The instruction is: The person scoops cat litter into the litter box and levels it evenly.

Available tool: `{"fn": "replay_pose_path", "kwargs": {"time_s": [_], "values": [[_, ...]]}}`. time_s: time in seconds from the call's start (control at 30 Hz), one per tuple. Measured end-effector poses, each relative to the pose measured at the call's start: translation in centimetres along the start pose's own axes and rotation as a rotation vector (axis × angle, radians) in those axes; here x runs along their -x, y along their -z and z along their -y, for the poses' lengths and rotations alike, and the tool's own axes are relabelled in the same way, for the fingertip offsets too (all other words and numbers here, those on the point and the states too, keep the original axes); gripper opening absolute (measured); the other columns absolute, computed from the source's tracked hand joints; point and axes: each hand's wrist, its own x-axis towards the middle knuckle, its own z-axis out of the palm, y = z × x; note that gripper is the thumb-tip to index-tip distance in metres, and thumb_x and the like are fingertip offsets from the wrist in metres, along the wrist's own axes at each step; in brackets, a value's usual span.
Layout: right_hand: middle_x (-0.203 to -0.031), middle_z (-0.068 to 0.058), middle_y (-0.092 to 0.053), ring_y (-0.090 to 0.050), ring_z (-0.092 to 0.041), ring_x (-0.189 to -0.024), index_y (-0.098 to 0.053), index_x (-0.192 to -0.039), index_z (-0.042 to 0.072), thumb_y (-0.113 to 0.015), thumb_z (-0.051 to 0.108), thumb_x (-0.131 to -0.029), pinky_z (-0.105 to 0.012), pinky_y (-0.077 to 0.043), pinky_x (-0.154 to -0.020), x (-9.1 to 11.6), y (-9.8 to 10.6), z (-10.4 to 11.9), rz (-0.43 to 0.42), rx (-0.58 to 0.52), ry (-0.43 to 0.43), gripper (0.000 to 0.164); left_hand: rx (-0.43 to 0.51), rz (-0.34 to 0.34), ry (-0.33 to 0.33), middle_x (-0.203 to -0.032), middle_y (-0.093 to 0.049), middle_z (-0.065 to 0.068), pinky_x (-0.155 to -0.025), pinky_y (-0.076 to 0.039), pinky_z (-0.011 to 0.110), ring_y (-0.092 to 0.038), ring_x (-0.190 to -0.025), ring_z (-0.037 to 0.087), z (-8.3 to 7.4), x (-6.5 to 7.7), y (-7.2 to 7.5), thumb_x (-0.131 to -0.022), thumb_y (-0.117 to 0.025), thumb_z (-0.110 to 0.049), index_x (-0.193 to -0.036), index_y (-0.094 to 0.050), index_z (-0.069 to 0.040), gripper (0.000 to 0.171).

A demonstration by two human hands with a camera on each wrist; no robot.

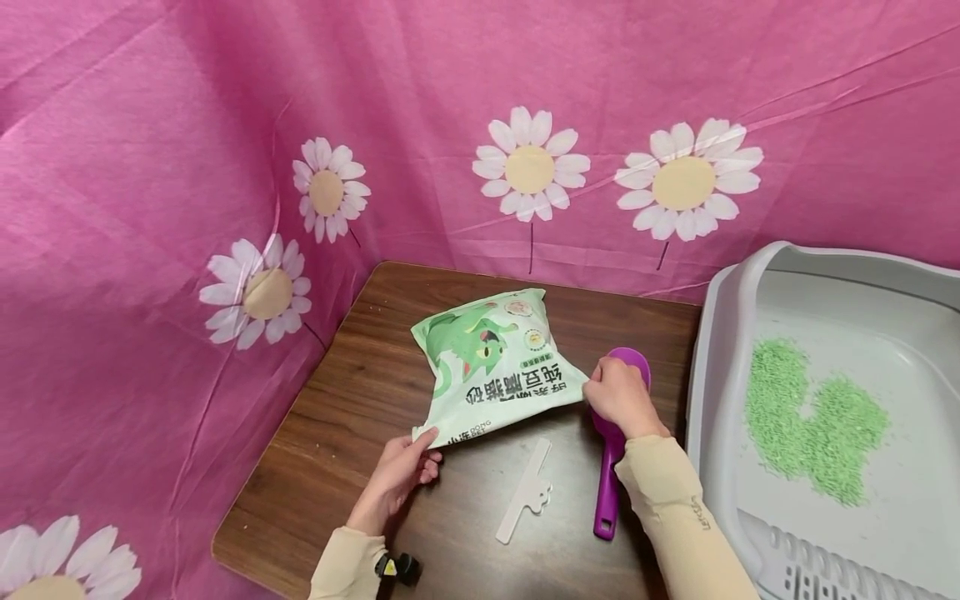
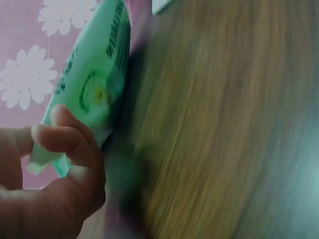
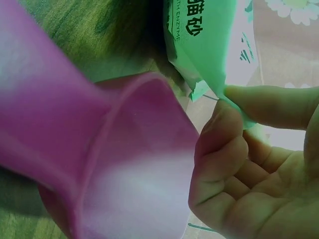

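A green and white cat litter bag (image 1: 495, 358) with a cartoon cat lies tilted over the table, its near edge raised. My left hand (image 1: 401, 471) pinches the bag's near left corner between thumb and curled fingers, seen also in the left wrist view. At the near right corner my right hand (image 1: 621, 398) pinches the bag between thumb and forefinger. Right beneath that hand lies a purple scoop (image 1: 608, 492), its bowl (image 3: 144, 164) large in the right wrist view. A white sealing clip (image 1: 523, 492) rests on the table between my forearms.
The brown wooden table (image 1: 322, 458) carries these things. On the right stands a large grey litter box (image 1: 723, 392) with green litter pellets (image 1: 843, 437) on its floor. A pink curtain with daisies (image 1: 420, 108) hangs behind and along the left.
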Motion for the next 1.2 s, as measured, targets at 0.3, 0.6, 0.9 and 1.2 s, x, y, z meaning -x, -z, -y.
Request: {"fn": "replay_pose_path", "kwargs": {"time_s": [0.3,0.6,0.9,1.2], "values": [[-0.067,-0.007,-0.056,-0.055,-0.029,-0.071,-0.055,-0.071,0.006,-0.049,0.007,-0.072,-0.032,-0.042,-0.061,0.0,0.1,-0.2,0.002,-0.006,-0.006,0.006,0.29,0.166,0.177,-0.06,-0.062,-0.007,-0.045,-0.04,0.007,-0.051,-0.046,-0.004,0.2,-0.1,-0.8,-0.1,-0.048,-0.023,-0.078,-0.063,-0.006,0.032],[-0.068,-0.007,-0.059,-0.057,-0.028,-0.071,-0.058,-0.074,0.005,-0.054,0.01,-0.078,-0.036,-0.047,-0.065,0.7,0.1,-0.3,-0.046,-0.007,0.001,0.007,0.304,0.085,0.141,-0.056,-0.061,-0.006,-0.042,-0.039,0.007,-0.051,-0.043,-0.004,-0.1,0.1,-1.2,-0.098,-0.051,-0.012,-0.077,-0.058,-0.008,0.022],[-0.074,-0.011,-0.065,-0.061,-0.033,-0.075,-0.061,-0.079,0.004,-0.056,0.011,-0.079,-0.047,-0.049,-0.07,1.7,0.0,0.1,-0.137,-0.016,0.006,0.008,0.356,0.087,0.148,-0.056,-0.061,-0.007,-0.042,-0.038,0.006,-0.05,-0.043,-0.005,-0.2,0.1,-1.3,-0.099,-0.046,-0.01,-0.08,-0.053,-0.008,0.02],[-0.083,-0.014,-0.066,-0.061,-0.037,-0.082,-0.061,-0.085,0.002,-0.066,0.015,-0.081,-0.05,-0.048,-0.074,2.4,1.1,0.6,-0.146,-0.006,0.003,0.014,0.327,0.083,0.141,-0.057,-0.062,-0.006,-0.042,-0.039,0.006,-0.052,-0.044,-0.005,-0.2,0.1,-1.3,-0.097,-0.049,-0.01,-0.083,-0.054,-0.008,0.015]]}}
